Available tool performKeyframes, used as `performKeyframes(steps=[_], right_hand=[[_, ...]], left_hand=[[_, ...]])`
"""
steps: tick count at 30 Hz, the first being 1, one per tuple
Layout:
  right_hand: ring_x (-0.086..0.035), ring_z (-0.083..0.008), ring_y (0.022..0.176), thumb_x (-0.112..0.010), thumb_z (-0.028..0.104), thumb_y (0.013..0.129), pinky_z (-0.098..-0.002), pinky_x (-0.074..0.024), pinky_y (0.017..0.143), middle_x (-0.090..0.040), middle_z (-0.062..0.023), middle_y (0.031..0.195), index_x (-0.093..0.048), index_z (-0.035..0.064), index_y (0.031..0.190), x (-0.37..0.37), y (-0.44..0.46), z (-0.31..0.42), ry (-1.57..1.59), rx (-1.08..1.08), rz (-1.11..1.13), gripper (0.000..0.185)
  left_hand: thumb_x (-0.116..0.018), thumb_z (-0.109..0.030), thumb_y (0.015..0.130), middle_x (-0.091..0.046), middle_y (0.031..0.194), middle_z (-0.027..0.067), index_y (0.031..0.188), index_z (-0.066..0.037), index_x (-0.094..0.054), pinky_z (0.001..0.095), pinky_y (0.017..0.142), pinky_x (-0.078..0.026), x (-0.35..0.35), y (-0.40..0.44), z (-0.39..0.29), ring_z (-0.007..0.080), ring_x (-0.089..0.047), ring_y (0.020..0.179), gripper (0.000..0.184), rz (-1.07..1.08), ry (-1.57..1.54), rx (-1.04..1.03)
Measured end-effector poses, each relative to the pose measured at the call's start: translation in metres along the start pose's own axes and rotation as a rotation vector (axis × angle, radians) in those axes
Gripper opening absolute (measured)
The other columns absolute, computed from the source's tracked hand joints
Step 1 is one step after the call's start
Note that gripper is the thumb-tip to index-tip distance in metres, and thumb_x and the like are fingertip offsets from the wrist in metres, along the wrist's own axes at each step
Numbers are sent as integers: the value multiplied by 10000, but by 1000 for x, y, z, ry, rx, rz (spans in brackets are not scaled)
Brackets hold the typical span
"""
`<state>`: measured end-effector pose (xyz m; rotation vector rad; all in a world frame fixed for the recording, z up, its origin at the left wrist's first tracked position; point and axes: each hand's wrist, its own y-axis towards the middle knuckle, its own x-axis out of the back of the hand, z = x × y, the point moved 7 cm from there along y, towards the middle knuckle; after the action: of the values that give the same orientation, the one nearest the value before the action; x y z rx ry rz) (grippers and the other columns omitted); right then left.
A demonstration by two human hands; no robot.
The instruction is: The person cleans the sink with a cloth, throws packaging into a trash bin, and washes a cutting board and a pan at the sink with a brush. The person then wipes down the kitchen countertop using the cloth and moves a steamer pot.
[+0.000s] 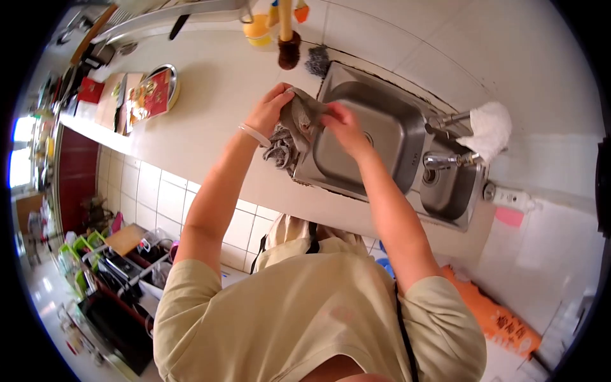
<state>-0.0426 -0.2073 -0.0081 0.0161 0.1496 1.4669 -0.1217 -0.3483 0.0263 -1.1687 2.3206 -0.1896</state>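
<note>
A grey-brown cloth [299,113] is stretched between my two hands over the left rim of the steel sink [407,121]. My left hand [270,109], with a pale bracelet at the wrist, grips the cloth's upper left part. The fingers of my right hand [344,127] pinch its right edge above the large basin. Below the cloth, a crumpled grey bundle [282,150] lies at the counter's edge by the sink. I cannot tell whether it is the same piece of fabric.
Behind the sink are a steel-wool scrubber [317,61], a wooden-handled brush [289,51] and a yellow cup [257,30]. A faucet [442,160] and a white cloth [490,130] are on the right. Leftward on the counter [210,95] are a round bowl [172,79] and a cutting board [109,105].
</note>
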Motion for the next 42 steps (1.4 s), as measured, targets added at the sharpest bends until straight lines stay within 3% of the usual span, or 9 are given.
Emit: performKeyframes(steps=[2,6,8,12,15,21,24,34,42], right_hand=[[-576,-135,948,-603,218,896,-295,-454,870,-593,-7,1019,-568,44,1092,30,-40,17,284,-304,-214,264],[-556,-72,815,-535,239,945,-245,-467,752,-596,6,864,-580,70,924,59,-104,52,390,-306,-364,176],[-558,-72,777,-530,248,949,-245,-468,720,-594,4,831,-574,65,905,74,-136,49,384,-291,-476,193],[-500,-54,665,-545,269,942,-229,-423,585,-548,36,768,-569,73,890,96,-191,64,395,-215,-560,204],[-457,-35,612,-612,278,900,-208,-371,534,-524,52,733,-581,73,896,130,-246,67,352,-415,-832,208],[-487,-54,647,-682,124,830,-216,-381,540,-557,15,762,-550,41,948,165,-292,93,459,-313,-740,196],[-532,-75,689,-669,63,814,-233,-423,576,-575,-15,788,-526,19,959,164,-287,97,387,-420,-539,207],[-523,-59,600,-705,152,811,-232,-434,520,-539,-11,649,-498,19,777,202,-293,126,-47,-353,-518,248],[-370,-93,505,-758,245,750,-322,-270,443,-439,-48,585,-470,11,637,217,-286,150,-501,-110,-557,388]], left_hand=[[-543,-186,921,-565,966,29,1109,-50,-515,244,786,-438,-8,14,31,105,-535,902,234,80,0,46],[-735,-193,786,-506,1178,48,1211,-42,-456,326,923,-430,-94,-14,77,145,-472,1132,530,541,193,-215],[-772,-176,750,-550,1131,63,1166,-19,-497,325,919,-432,-133,-29,100,170,-524,1084,523,587,528,-462],[-758,-148,748,-621,1006,68,1048,-2,-578,309,872,-454,-173,-26,148,175,-589,967,379,618,497,-265],[-701,-78,743,-663,894,101,942,-8,-648,297,812,-476,-197,-20,163,190,-628,869,217,716,641,-270],[-699,-122,712,-660,906,133,964,-41,-658,352,772,-501,-269,-51,150,294,-631,864,267,690,743,-617],[-689,-109,688,-662,923,134,972,-44,-654,366,747,-508,-295,-61,178,296,-637,856,294,687,744,-514],[-720,-129,669,-645,941,160,1016,0,-603,368,748,-507,-342,-75,173,339,-633,835,389,608,766,-625],[-709,-56,595,-610,1016,186,1056,30,-572,384,746,-505,-350,-79,186,358,-618,874,489,505,824,-690]])
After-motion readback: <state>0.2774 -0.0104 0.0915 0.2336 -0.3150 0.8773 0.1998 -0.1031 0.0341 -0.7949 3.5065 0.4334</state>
